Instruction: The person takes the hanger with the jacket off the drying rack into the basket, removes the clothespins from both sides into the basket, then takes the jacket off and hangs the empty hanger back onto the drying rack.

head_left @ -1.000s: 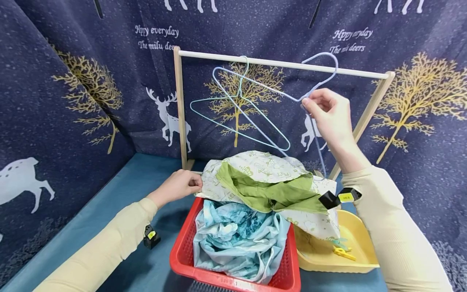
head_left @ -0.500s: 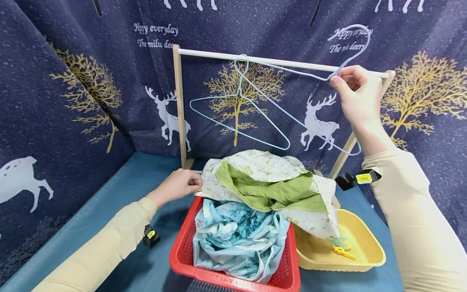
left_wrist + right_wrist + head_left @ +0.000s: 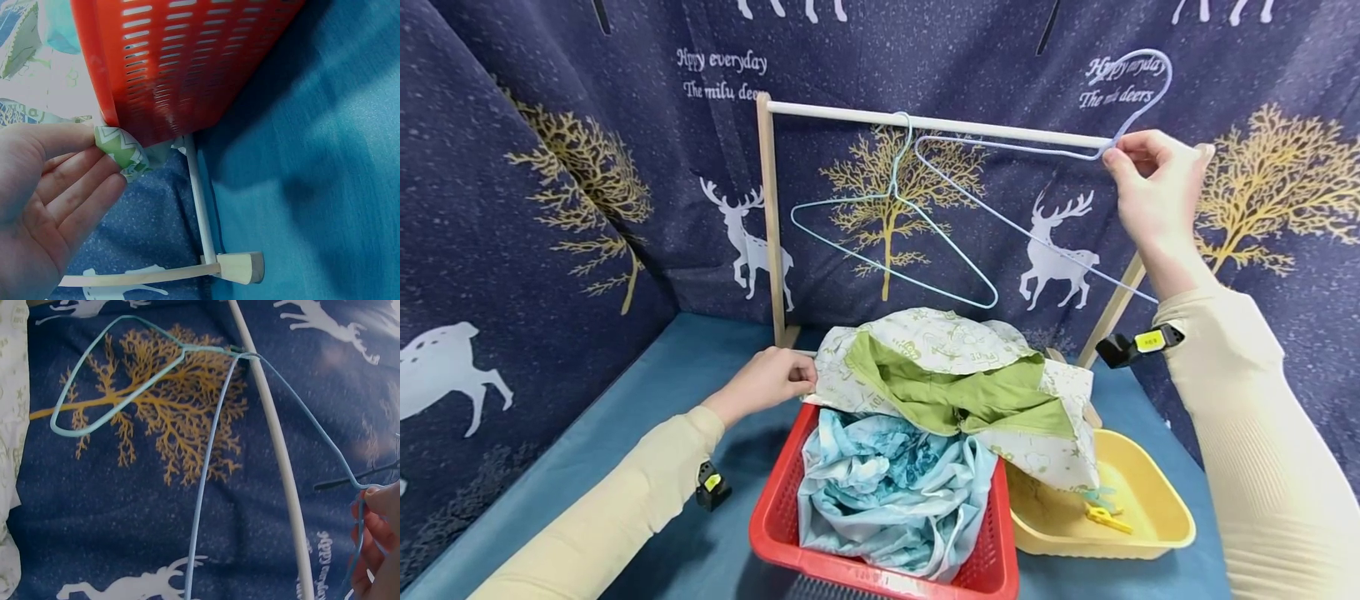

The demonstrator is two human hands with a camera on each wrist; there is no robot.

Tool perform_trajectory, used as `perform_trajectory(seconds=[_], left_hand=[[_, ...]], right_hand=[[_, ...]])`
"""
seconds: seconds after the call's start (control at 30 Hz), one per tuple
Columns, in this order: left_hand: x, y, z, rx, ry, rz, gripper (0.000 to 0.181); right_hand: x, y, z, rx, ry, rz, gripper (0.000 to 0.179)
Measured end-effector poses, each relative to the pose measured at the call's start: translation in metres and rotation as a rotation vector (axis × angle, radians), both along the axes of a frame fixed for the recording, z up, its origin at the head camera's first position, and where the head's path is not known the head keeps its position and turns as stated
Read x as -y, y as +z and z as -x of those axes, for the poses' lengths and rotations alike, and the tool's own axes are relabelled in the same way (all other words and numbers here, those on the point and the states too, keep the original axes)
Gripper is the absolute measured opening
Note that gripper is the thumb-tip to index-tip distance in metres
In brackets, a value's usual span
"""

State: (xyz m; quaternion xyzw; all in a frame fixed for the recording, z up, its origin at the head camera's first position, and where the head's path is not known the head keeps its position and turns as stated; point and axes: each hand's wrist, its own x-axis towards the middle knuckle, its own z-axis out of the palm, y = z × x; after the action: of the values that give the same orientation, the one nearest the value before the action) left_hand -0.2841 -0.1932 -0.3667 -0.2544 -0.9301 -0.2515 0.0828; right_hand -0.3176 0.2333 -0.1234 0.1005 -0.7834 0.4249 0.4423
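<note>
My right hand pinches a lavender-blue clothes hanger at the neck below its hook, up by the right part of the rack's white rail. The hanger is tilted, its lower right end hidden behind my forearm. My left hand pinches the left corner of a white printed garment with green lining; in the left wrist view, thumb and fingertips hold its green zigzag edge. This garment lies across the back of the red basket. A mint-green hanger hangs from the rail.
Light-blue tie-dyed cloth fills the basket. At its right stands a yellow tub holding a yellow clothes peg and mint-green pieces. The rack's wooden posts rise behind, before a dark printed curtain. Blue cloth covers the table.
My right hand has carried the lavender-blue hanger up and to the right, its bottom end coming away from over the garment. My left hand has stayed at the garment's corner.
</note>
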Motion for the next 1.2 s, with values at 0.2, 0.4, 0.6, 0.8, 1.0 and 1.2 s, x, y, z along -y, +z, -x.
perform_trajectory(seconds=[0.2,0.4,0.6,0.8,1.0,1.2], left_hand=[[0.002,0.000,-0.001,-0.002,0.000,-0.011,0.012],[0.000,-0.002,-0.001,0.007,0.006,-0.013,0.012],[0.000,-0.002,-0.002,0.000,0.013,-0.010,0.012],[0.000,-0.004,0.000,-0.031,-0.006,-0.015,0.012],[-0.002,-0.002,0.000,-0.027,-0.007,-0.001,0.014],[-0.004,0.002,-0.001,-0.025,0.001,0.020,0.014]], right_hand=[[-0.002,-0.002,0.017,0.038,-0.071,0.000,0.008],[0.003,-0.002,0.026,0.058,-0.146,-0.028,0.010],[0.007,-0.001,0.036,0.081,-0.188,-0.071,0.021],[0.007,0.000,0.046,0.114,-0.203,-0.075,0.022],[0.008,0.002,0.050,0.176,-0.244,-0.079,0.026],[0.010,0.001,0.053,0.236,-0.291,-0.101,0.029]])
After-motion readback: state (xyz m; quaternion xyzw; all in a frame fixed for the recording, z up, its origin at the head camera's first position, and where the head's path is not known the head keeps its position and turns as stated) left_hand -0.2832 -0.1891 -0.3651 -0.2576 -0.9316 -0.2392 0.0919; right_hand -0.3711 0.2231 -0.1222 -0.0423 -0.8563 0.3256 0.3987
